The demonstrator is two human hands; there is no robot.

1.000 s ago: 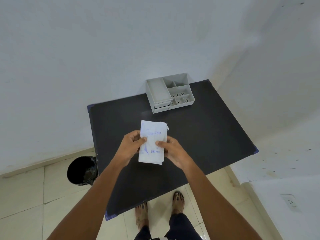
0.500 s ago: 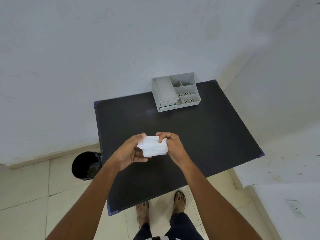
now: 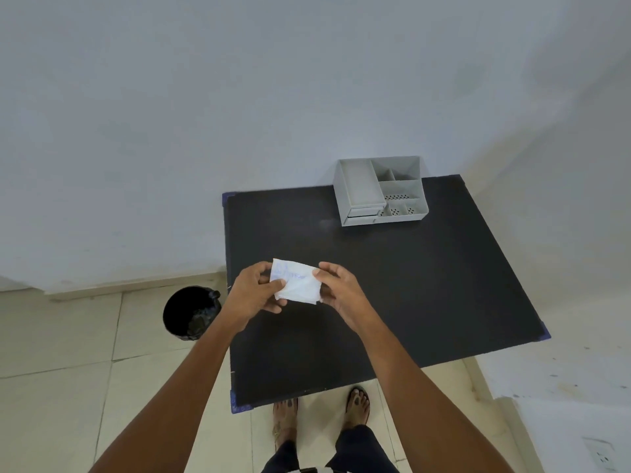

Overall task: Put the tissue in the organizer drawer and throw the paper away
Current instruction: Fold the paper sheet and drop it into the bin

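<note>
The tissue pack, a white packet with faint blue print on its top face, sits a little left of the frame's centre, held in the air above the black table. It lies nearly flat, its long side running left to right and tilted slightly down toward the right. The left hand pinches its left end, thumb on top and fingers curled underneath. The right hand grips the right end in the same way, thumb tip pressed on the top edge, the other fingers tucked below. Both hands are closed on the packet and no loose paper shows apart from it; I cannot tell wrapper from tissue inside.

Well apart from the hands, in the upper right part of the table near the wall, stands the grey organizer. It has a long tray on its left, smaller perforated compartments on its right, and two small drawers in its front, both pushed in.

At the lower left of the table, on the tiled floor, stands a black bin lined with a dark bag, just beside the table's left edge. At the bottom of the frame the person's sandalled feet stand at the table's near edge.
</note>
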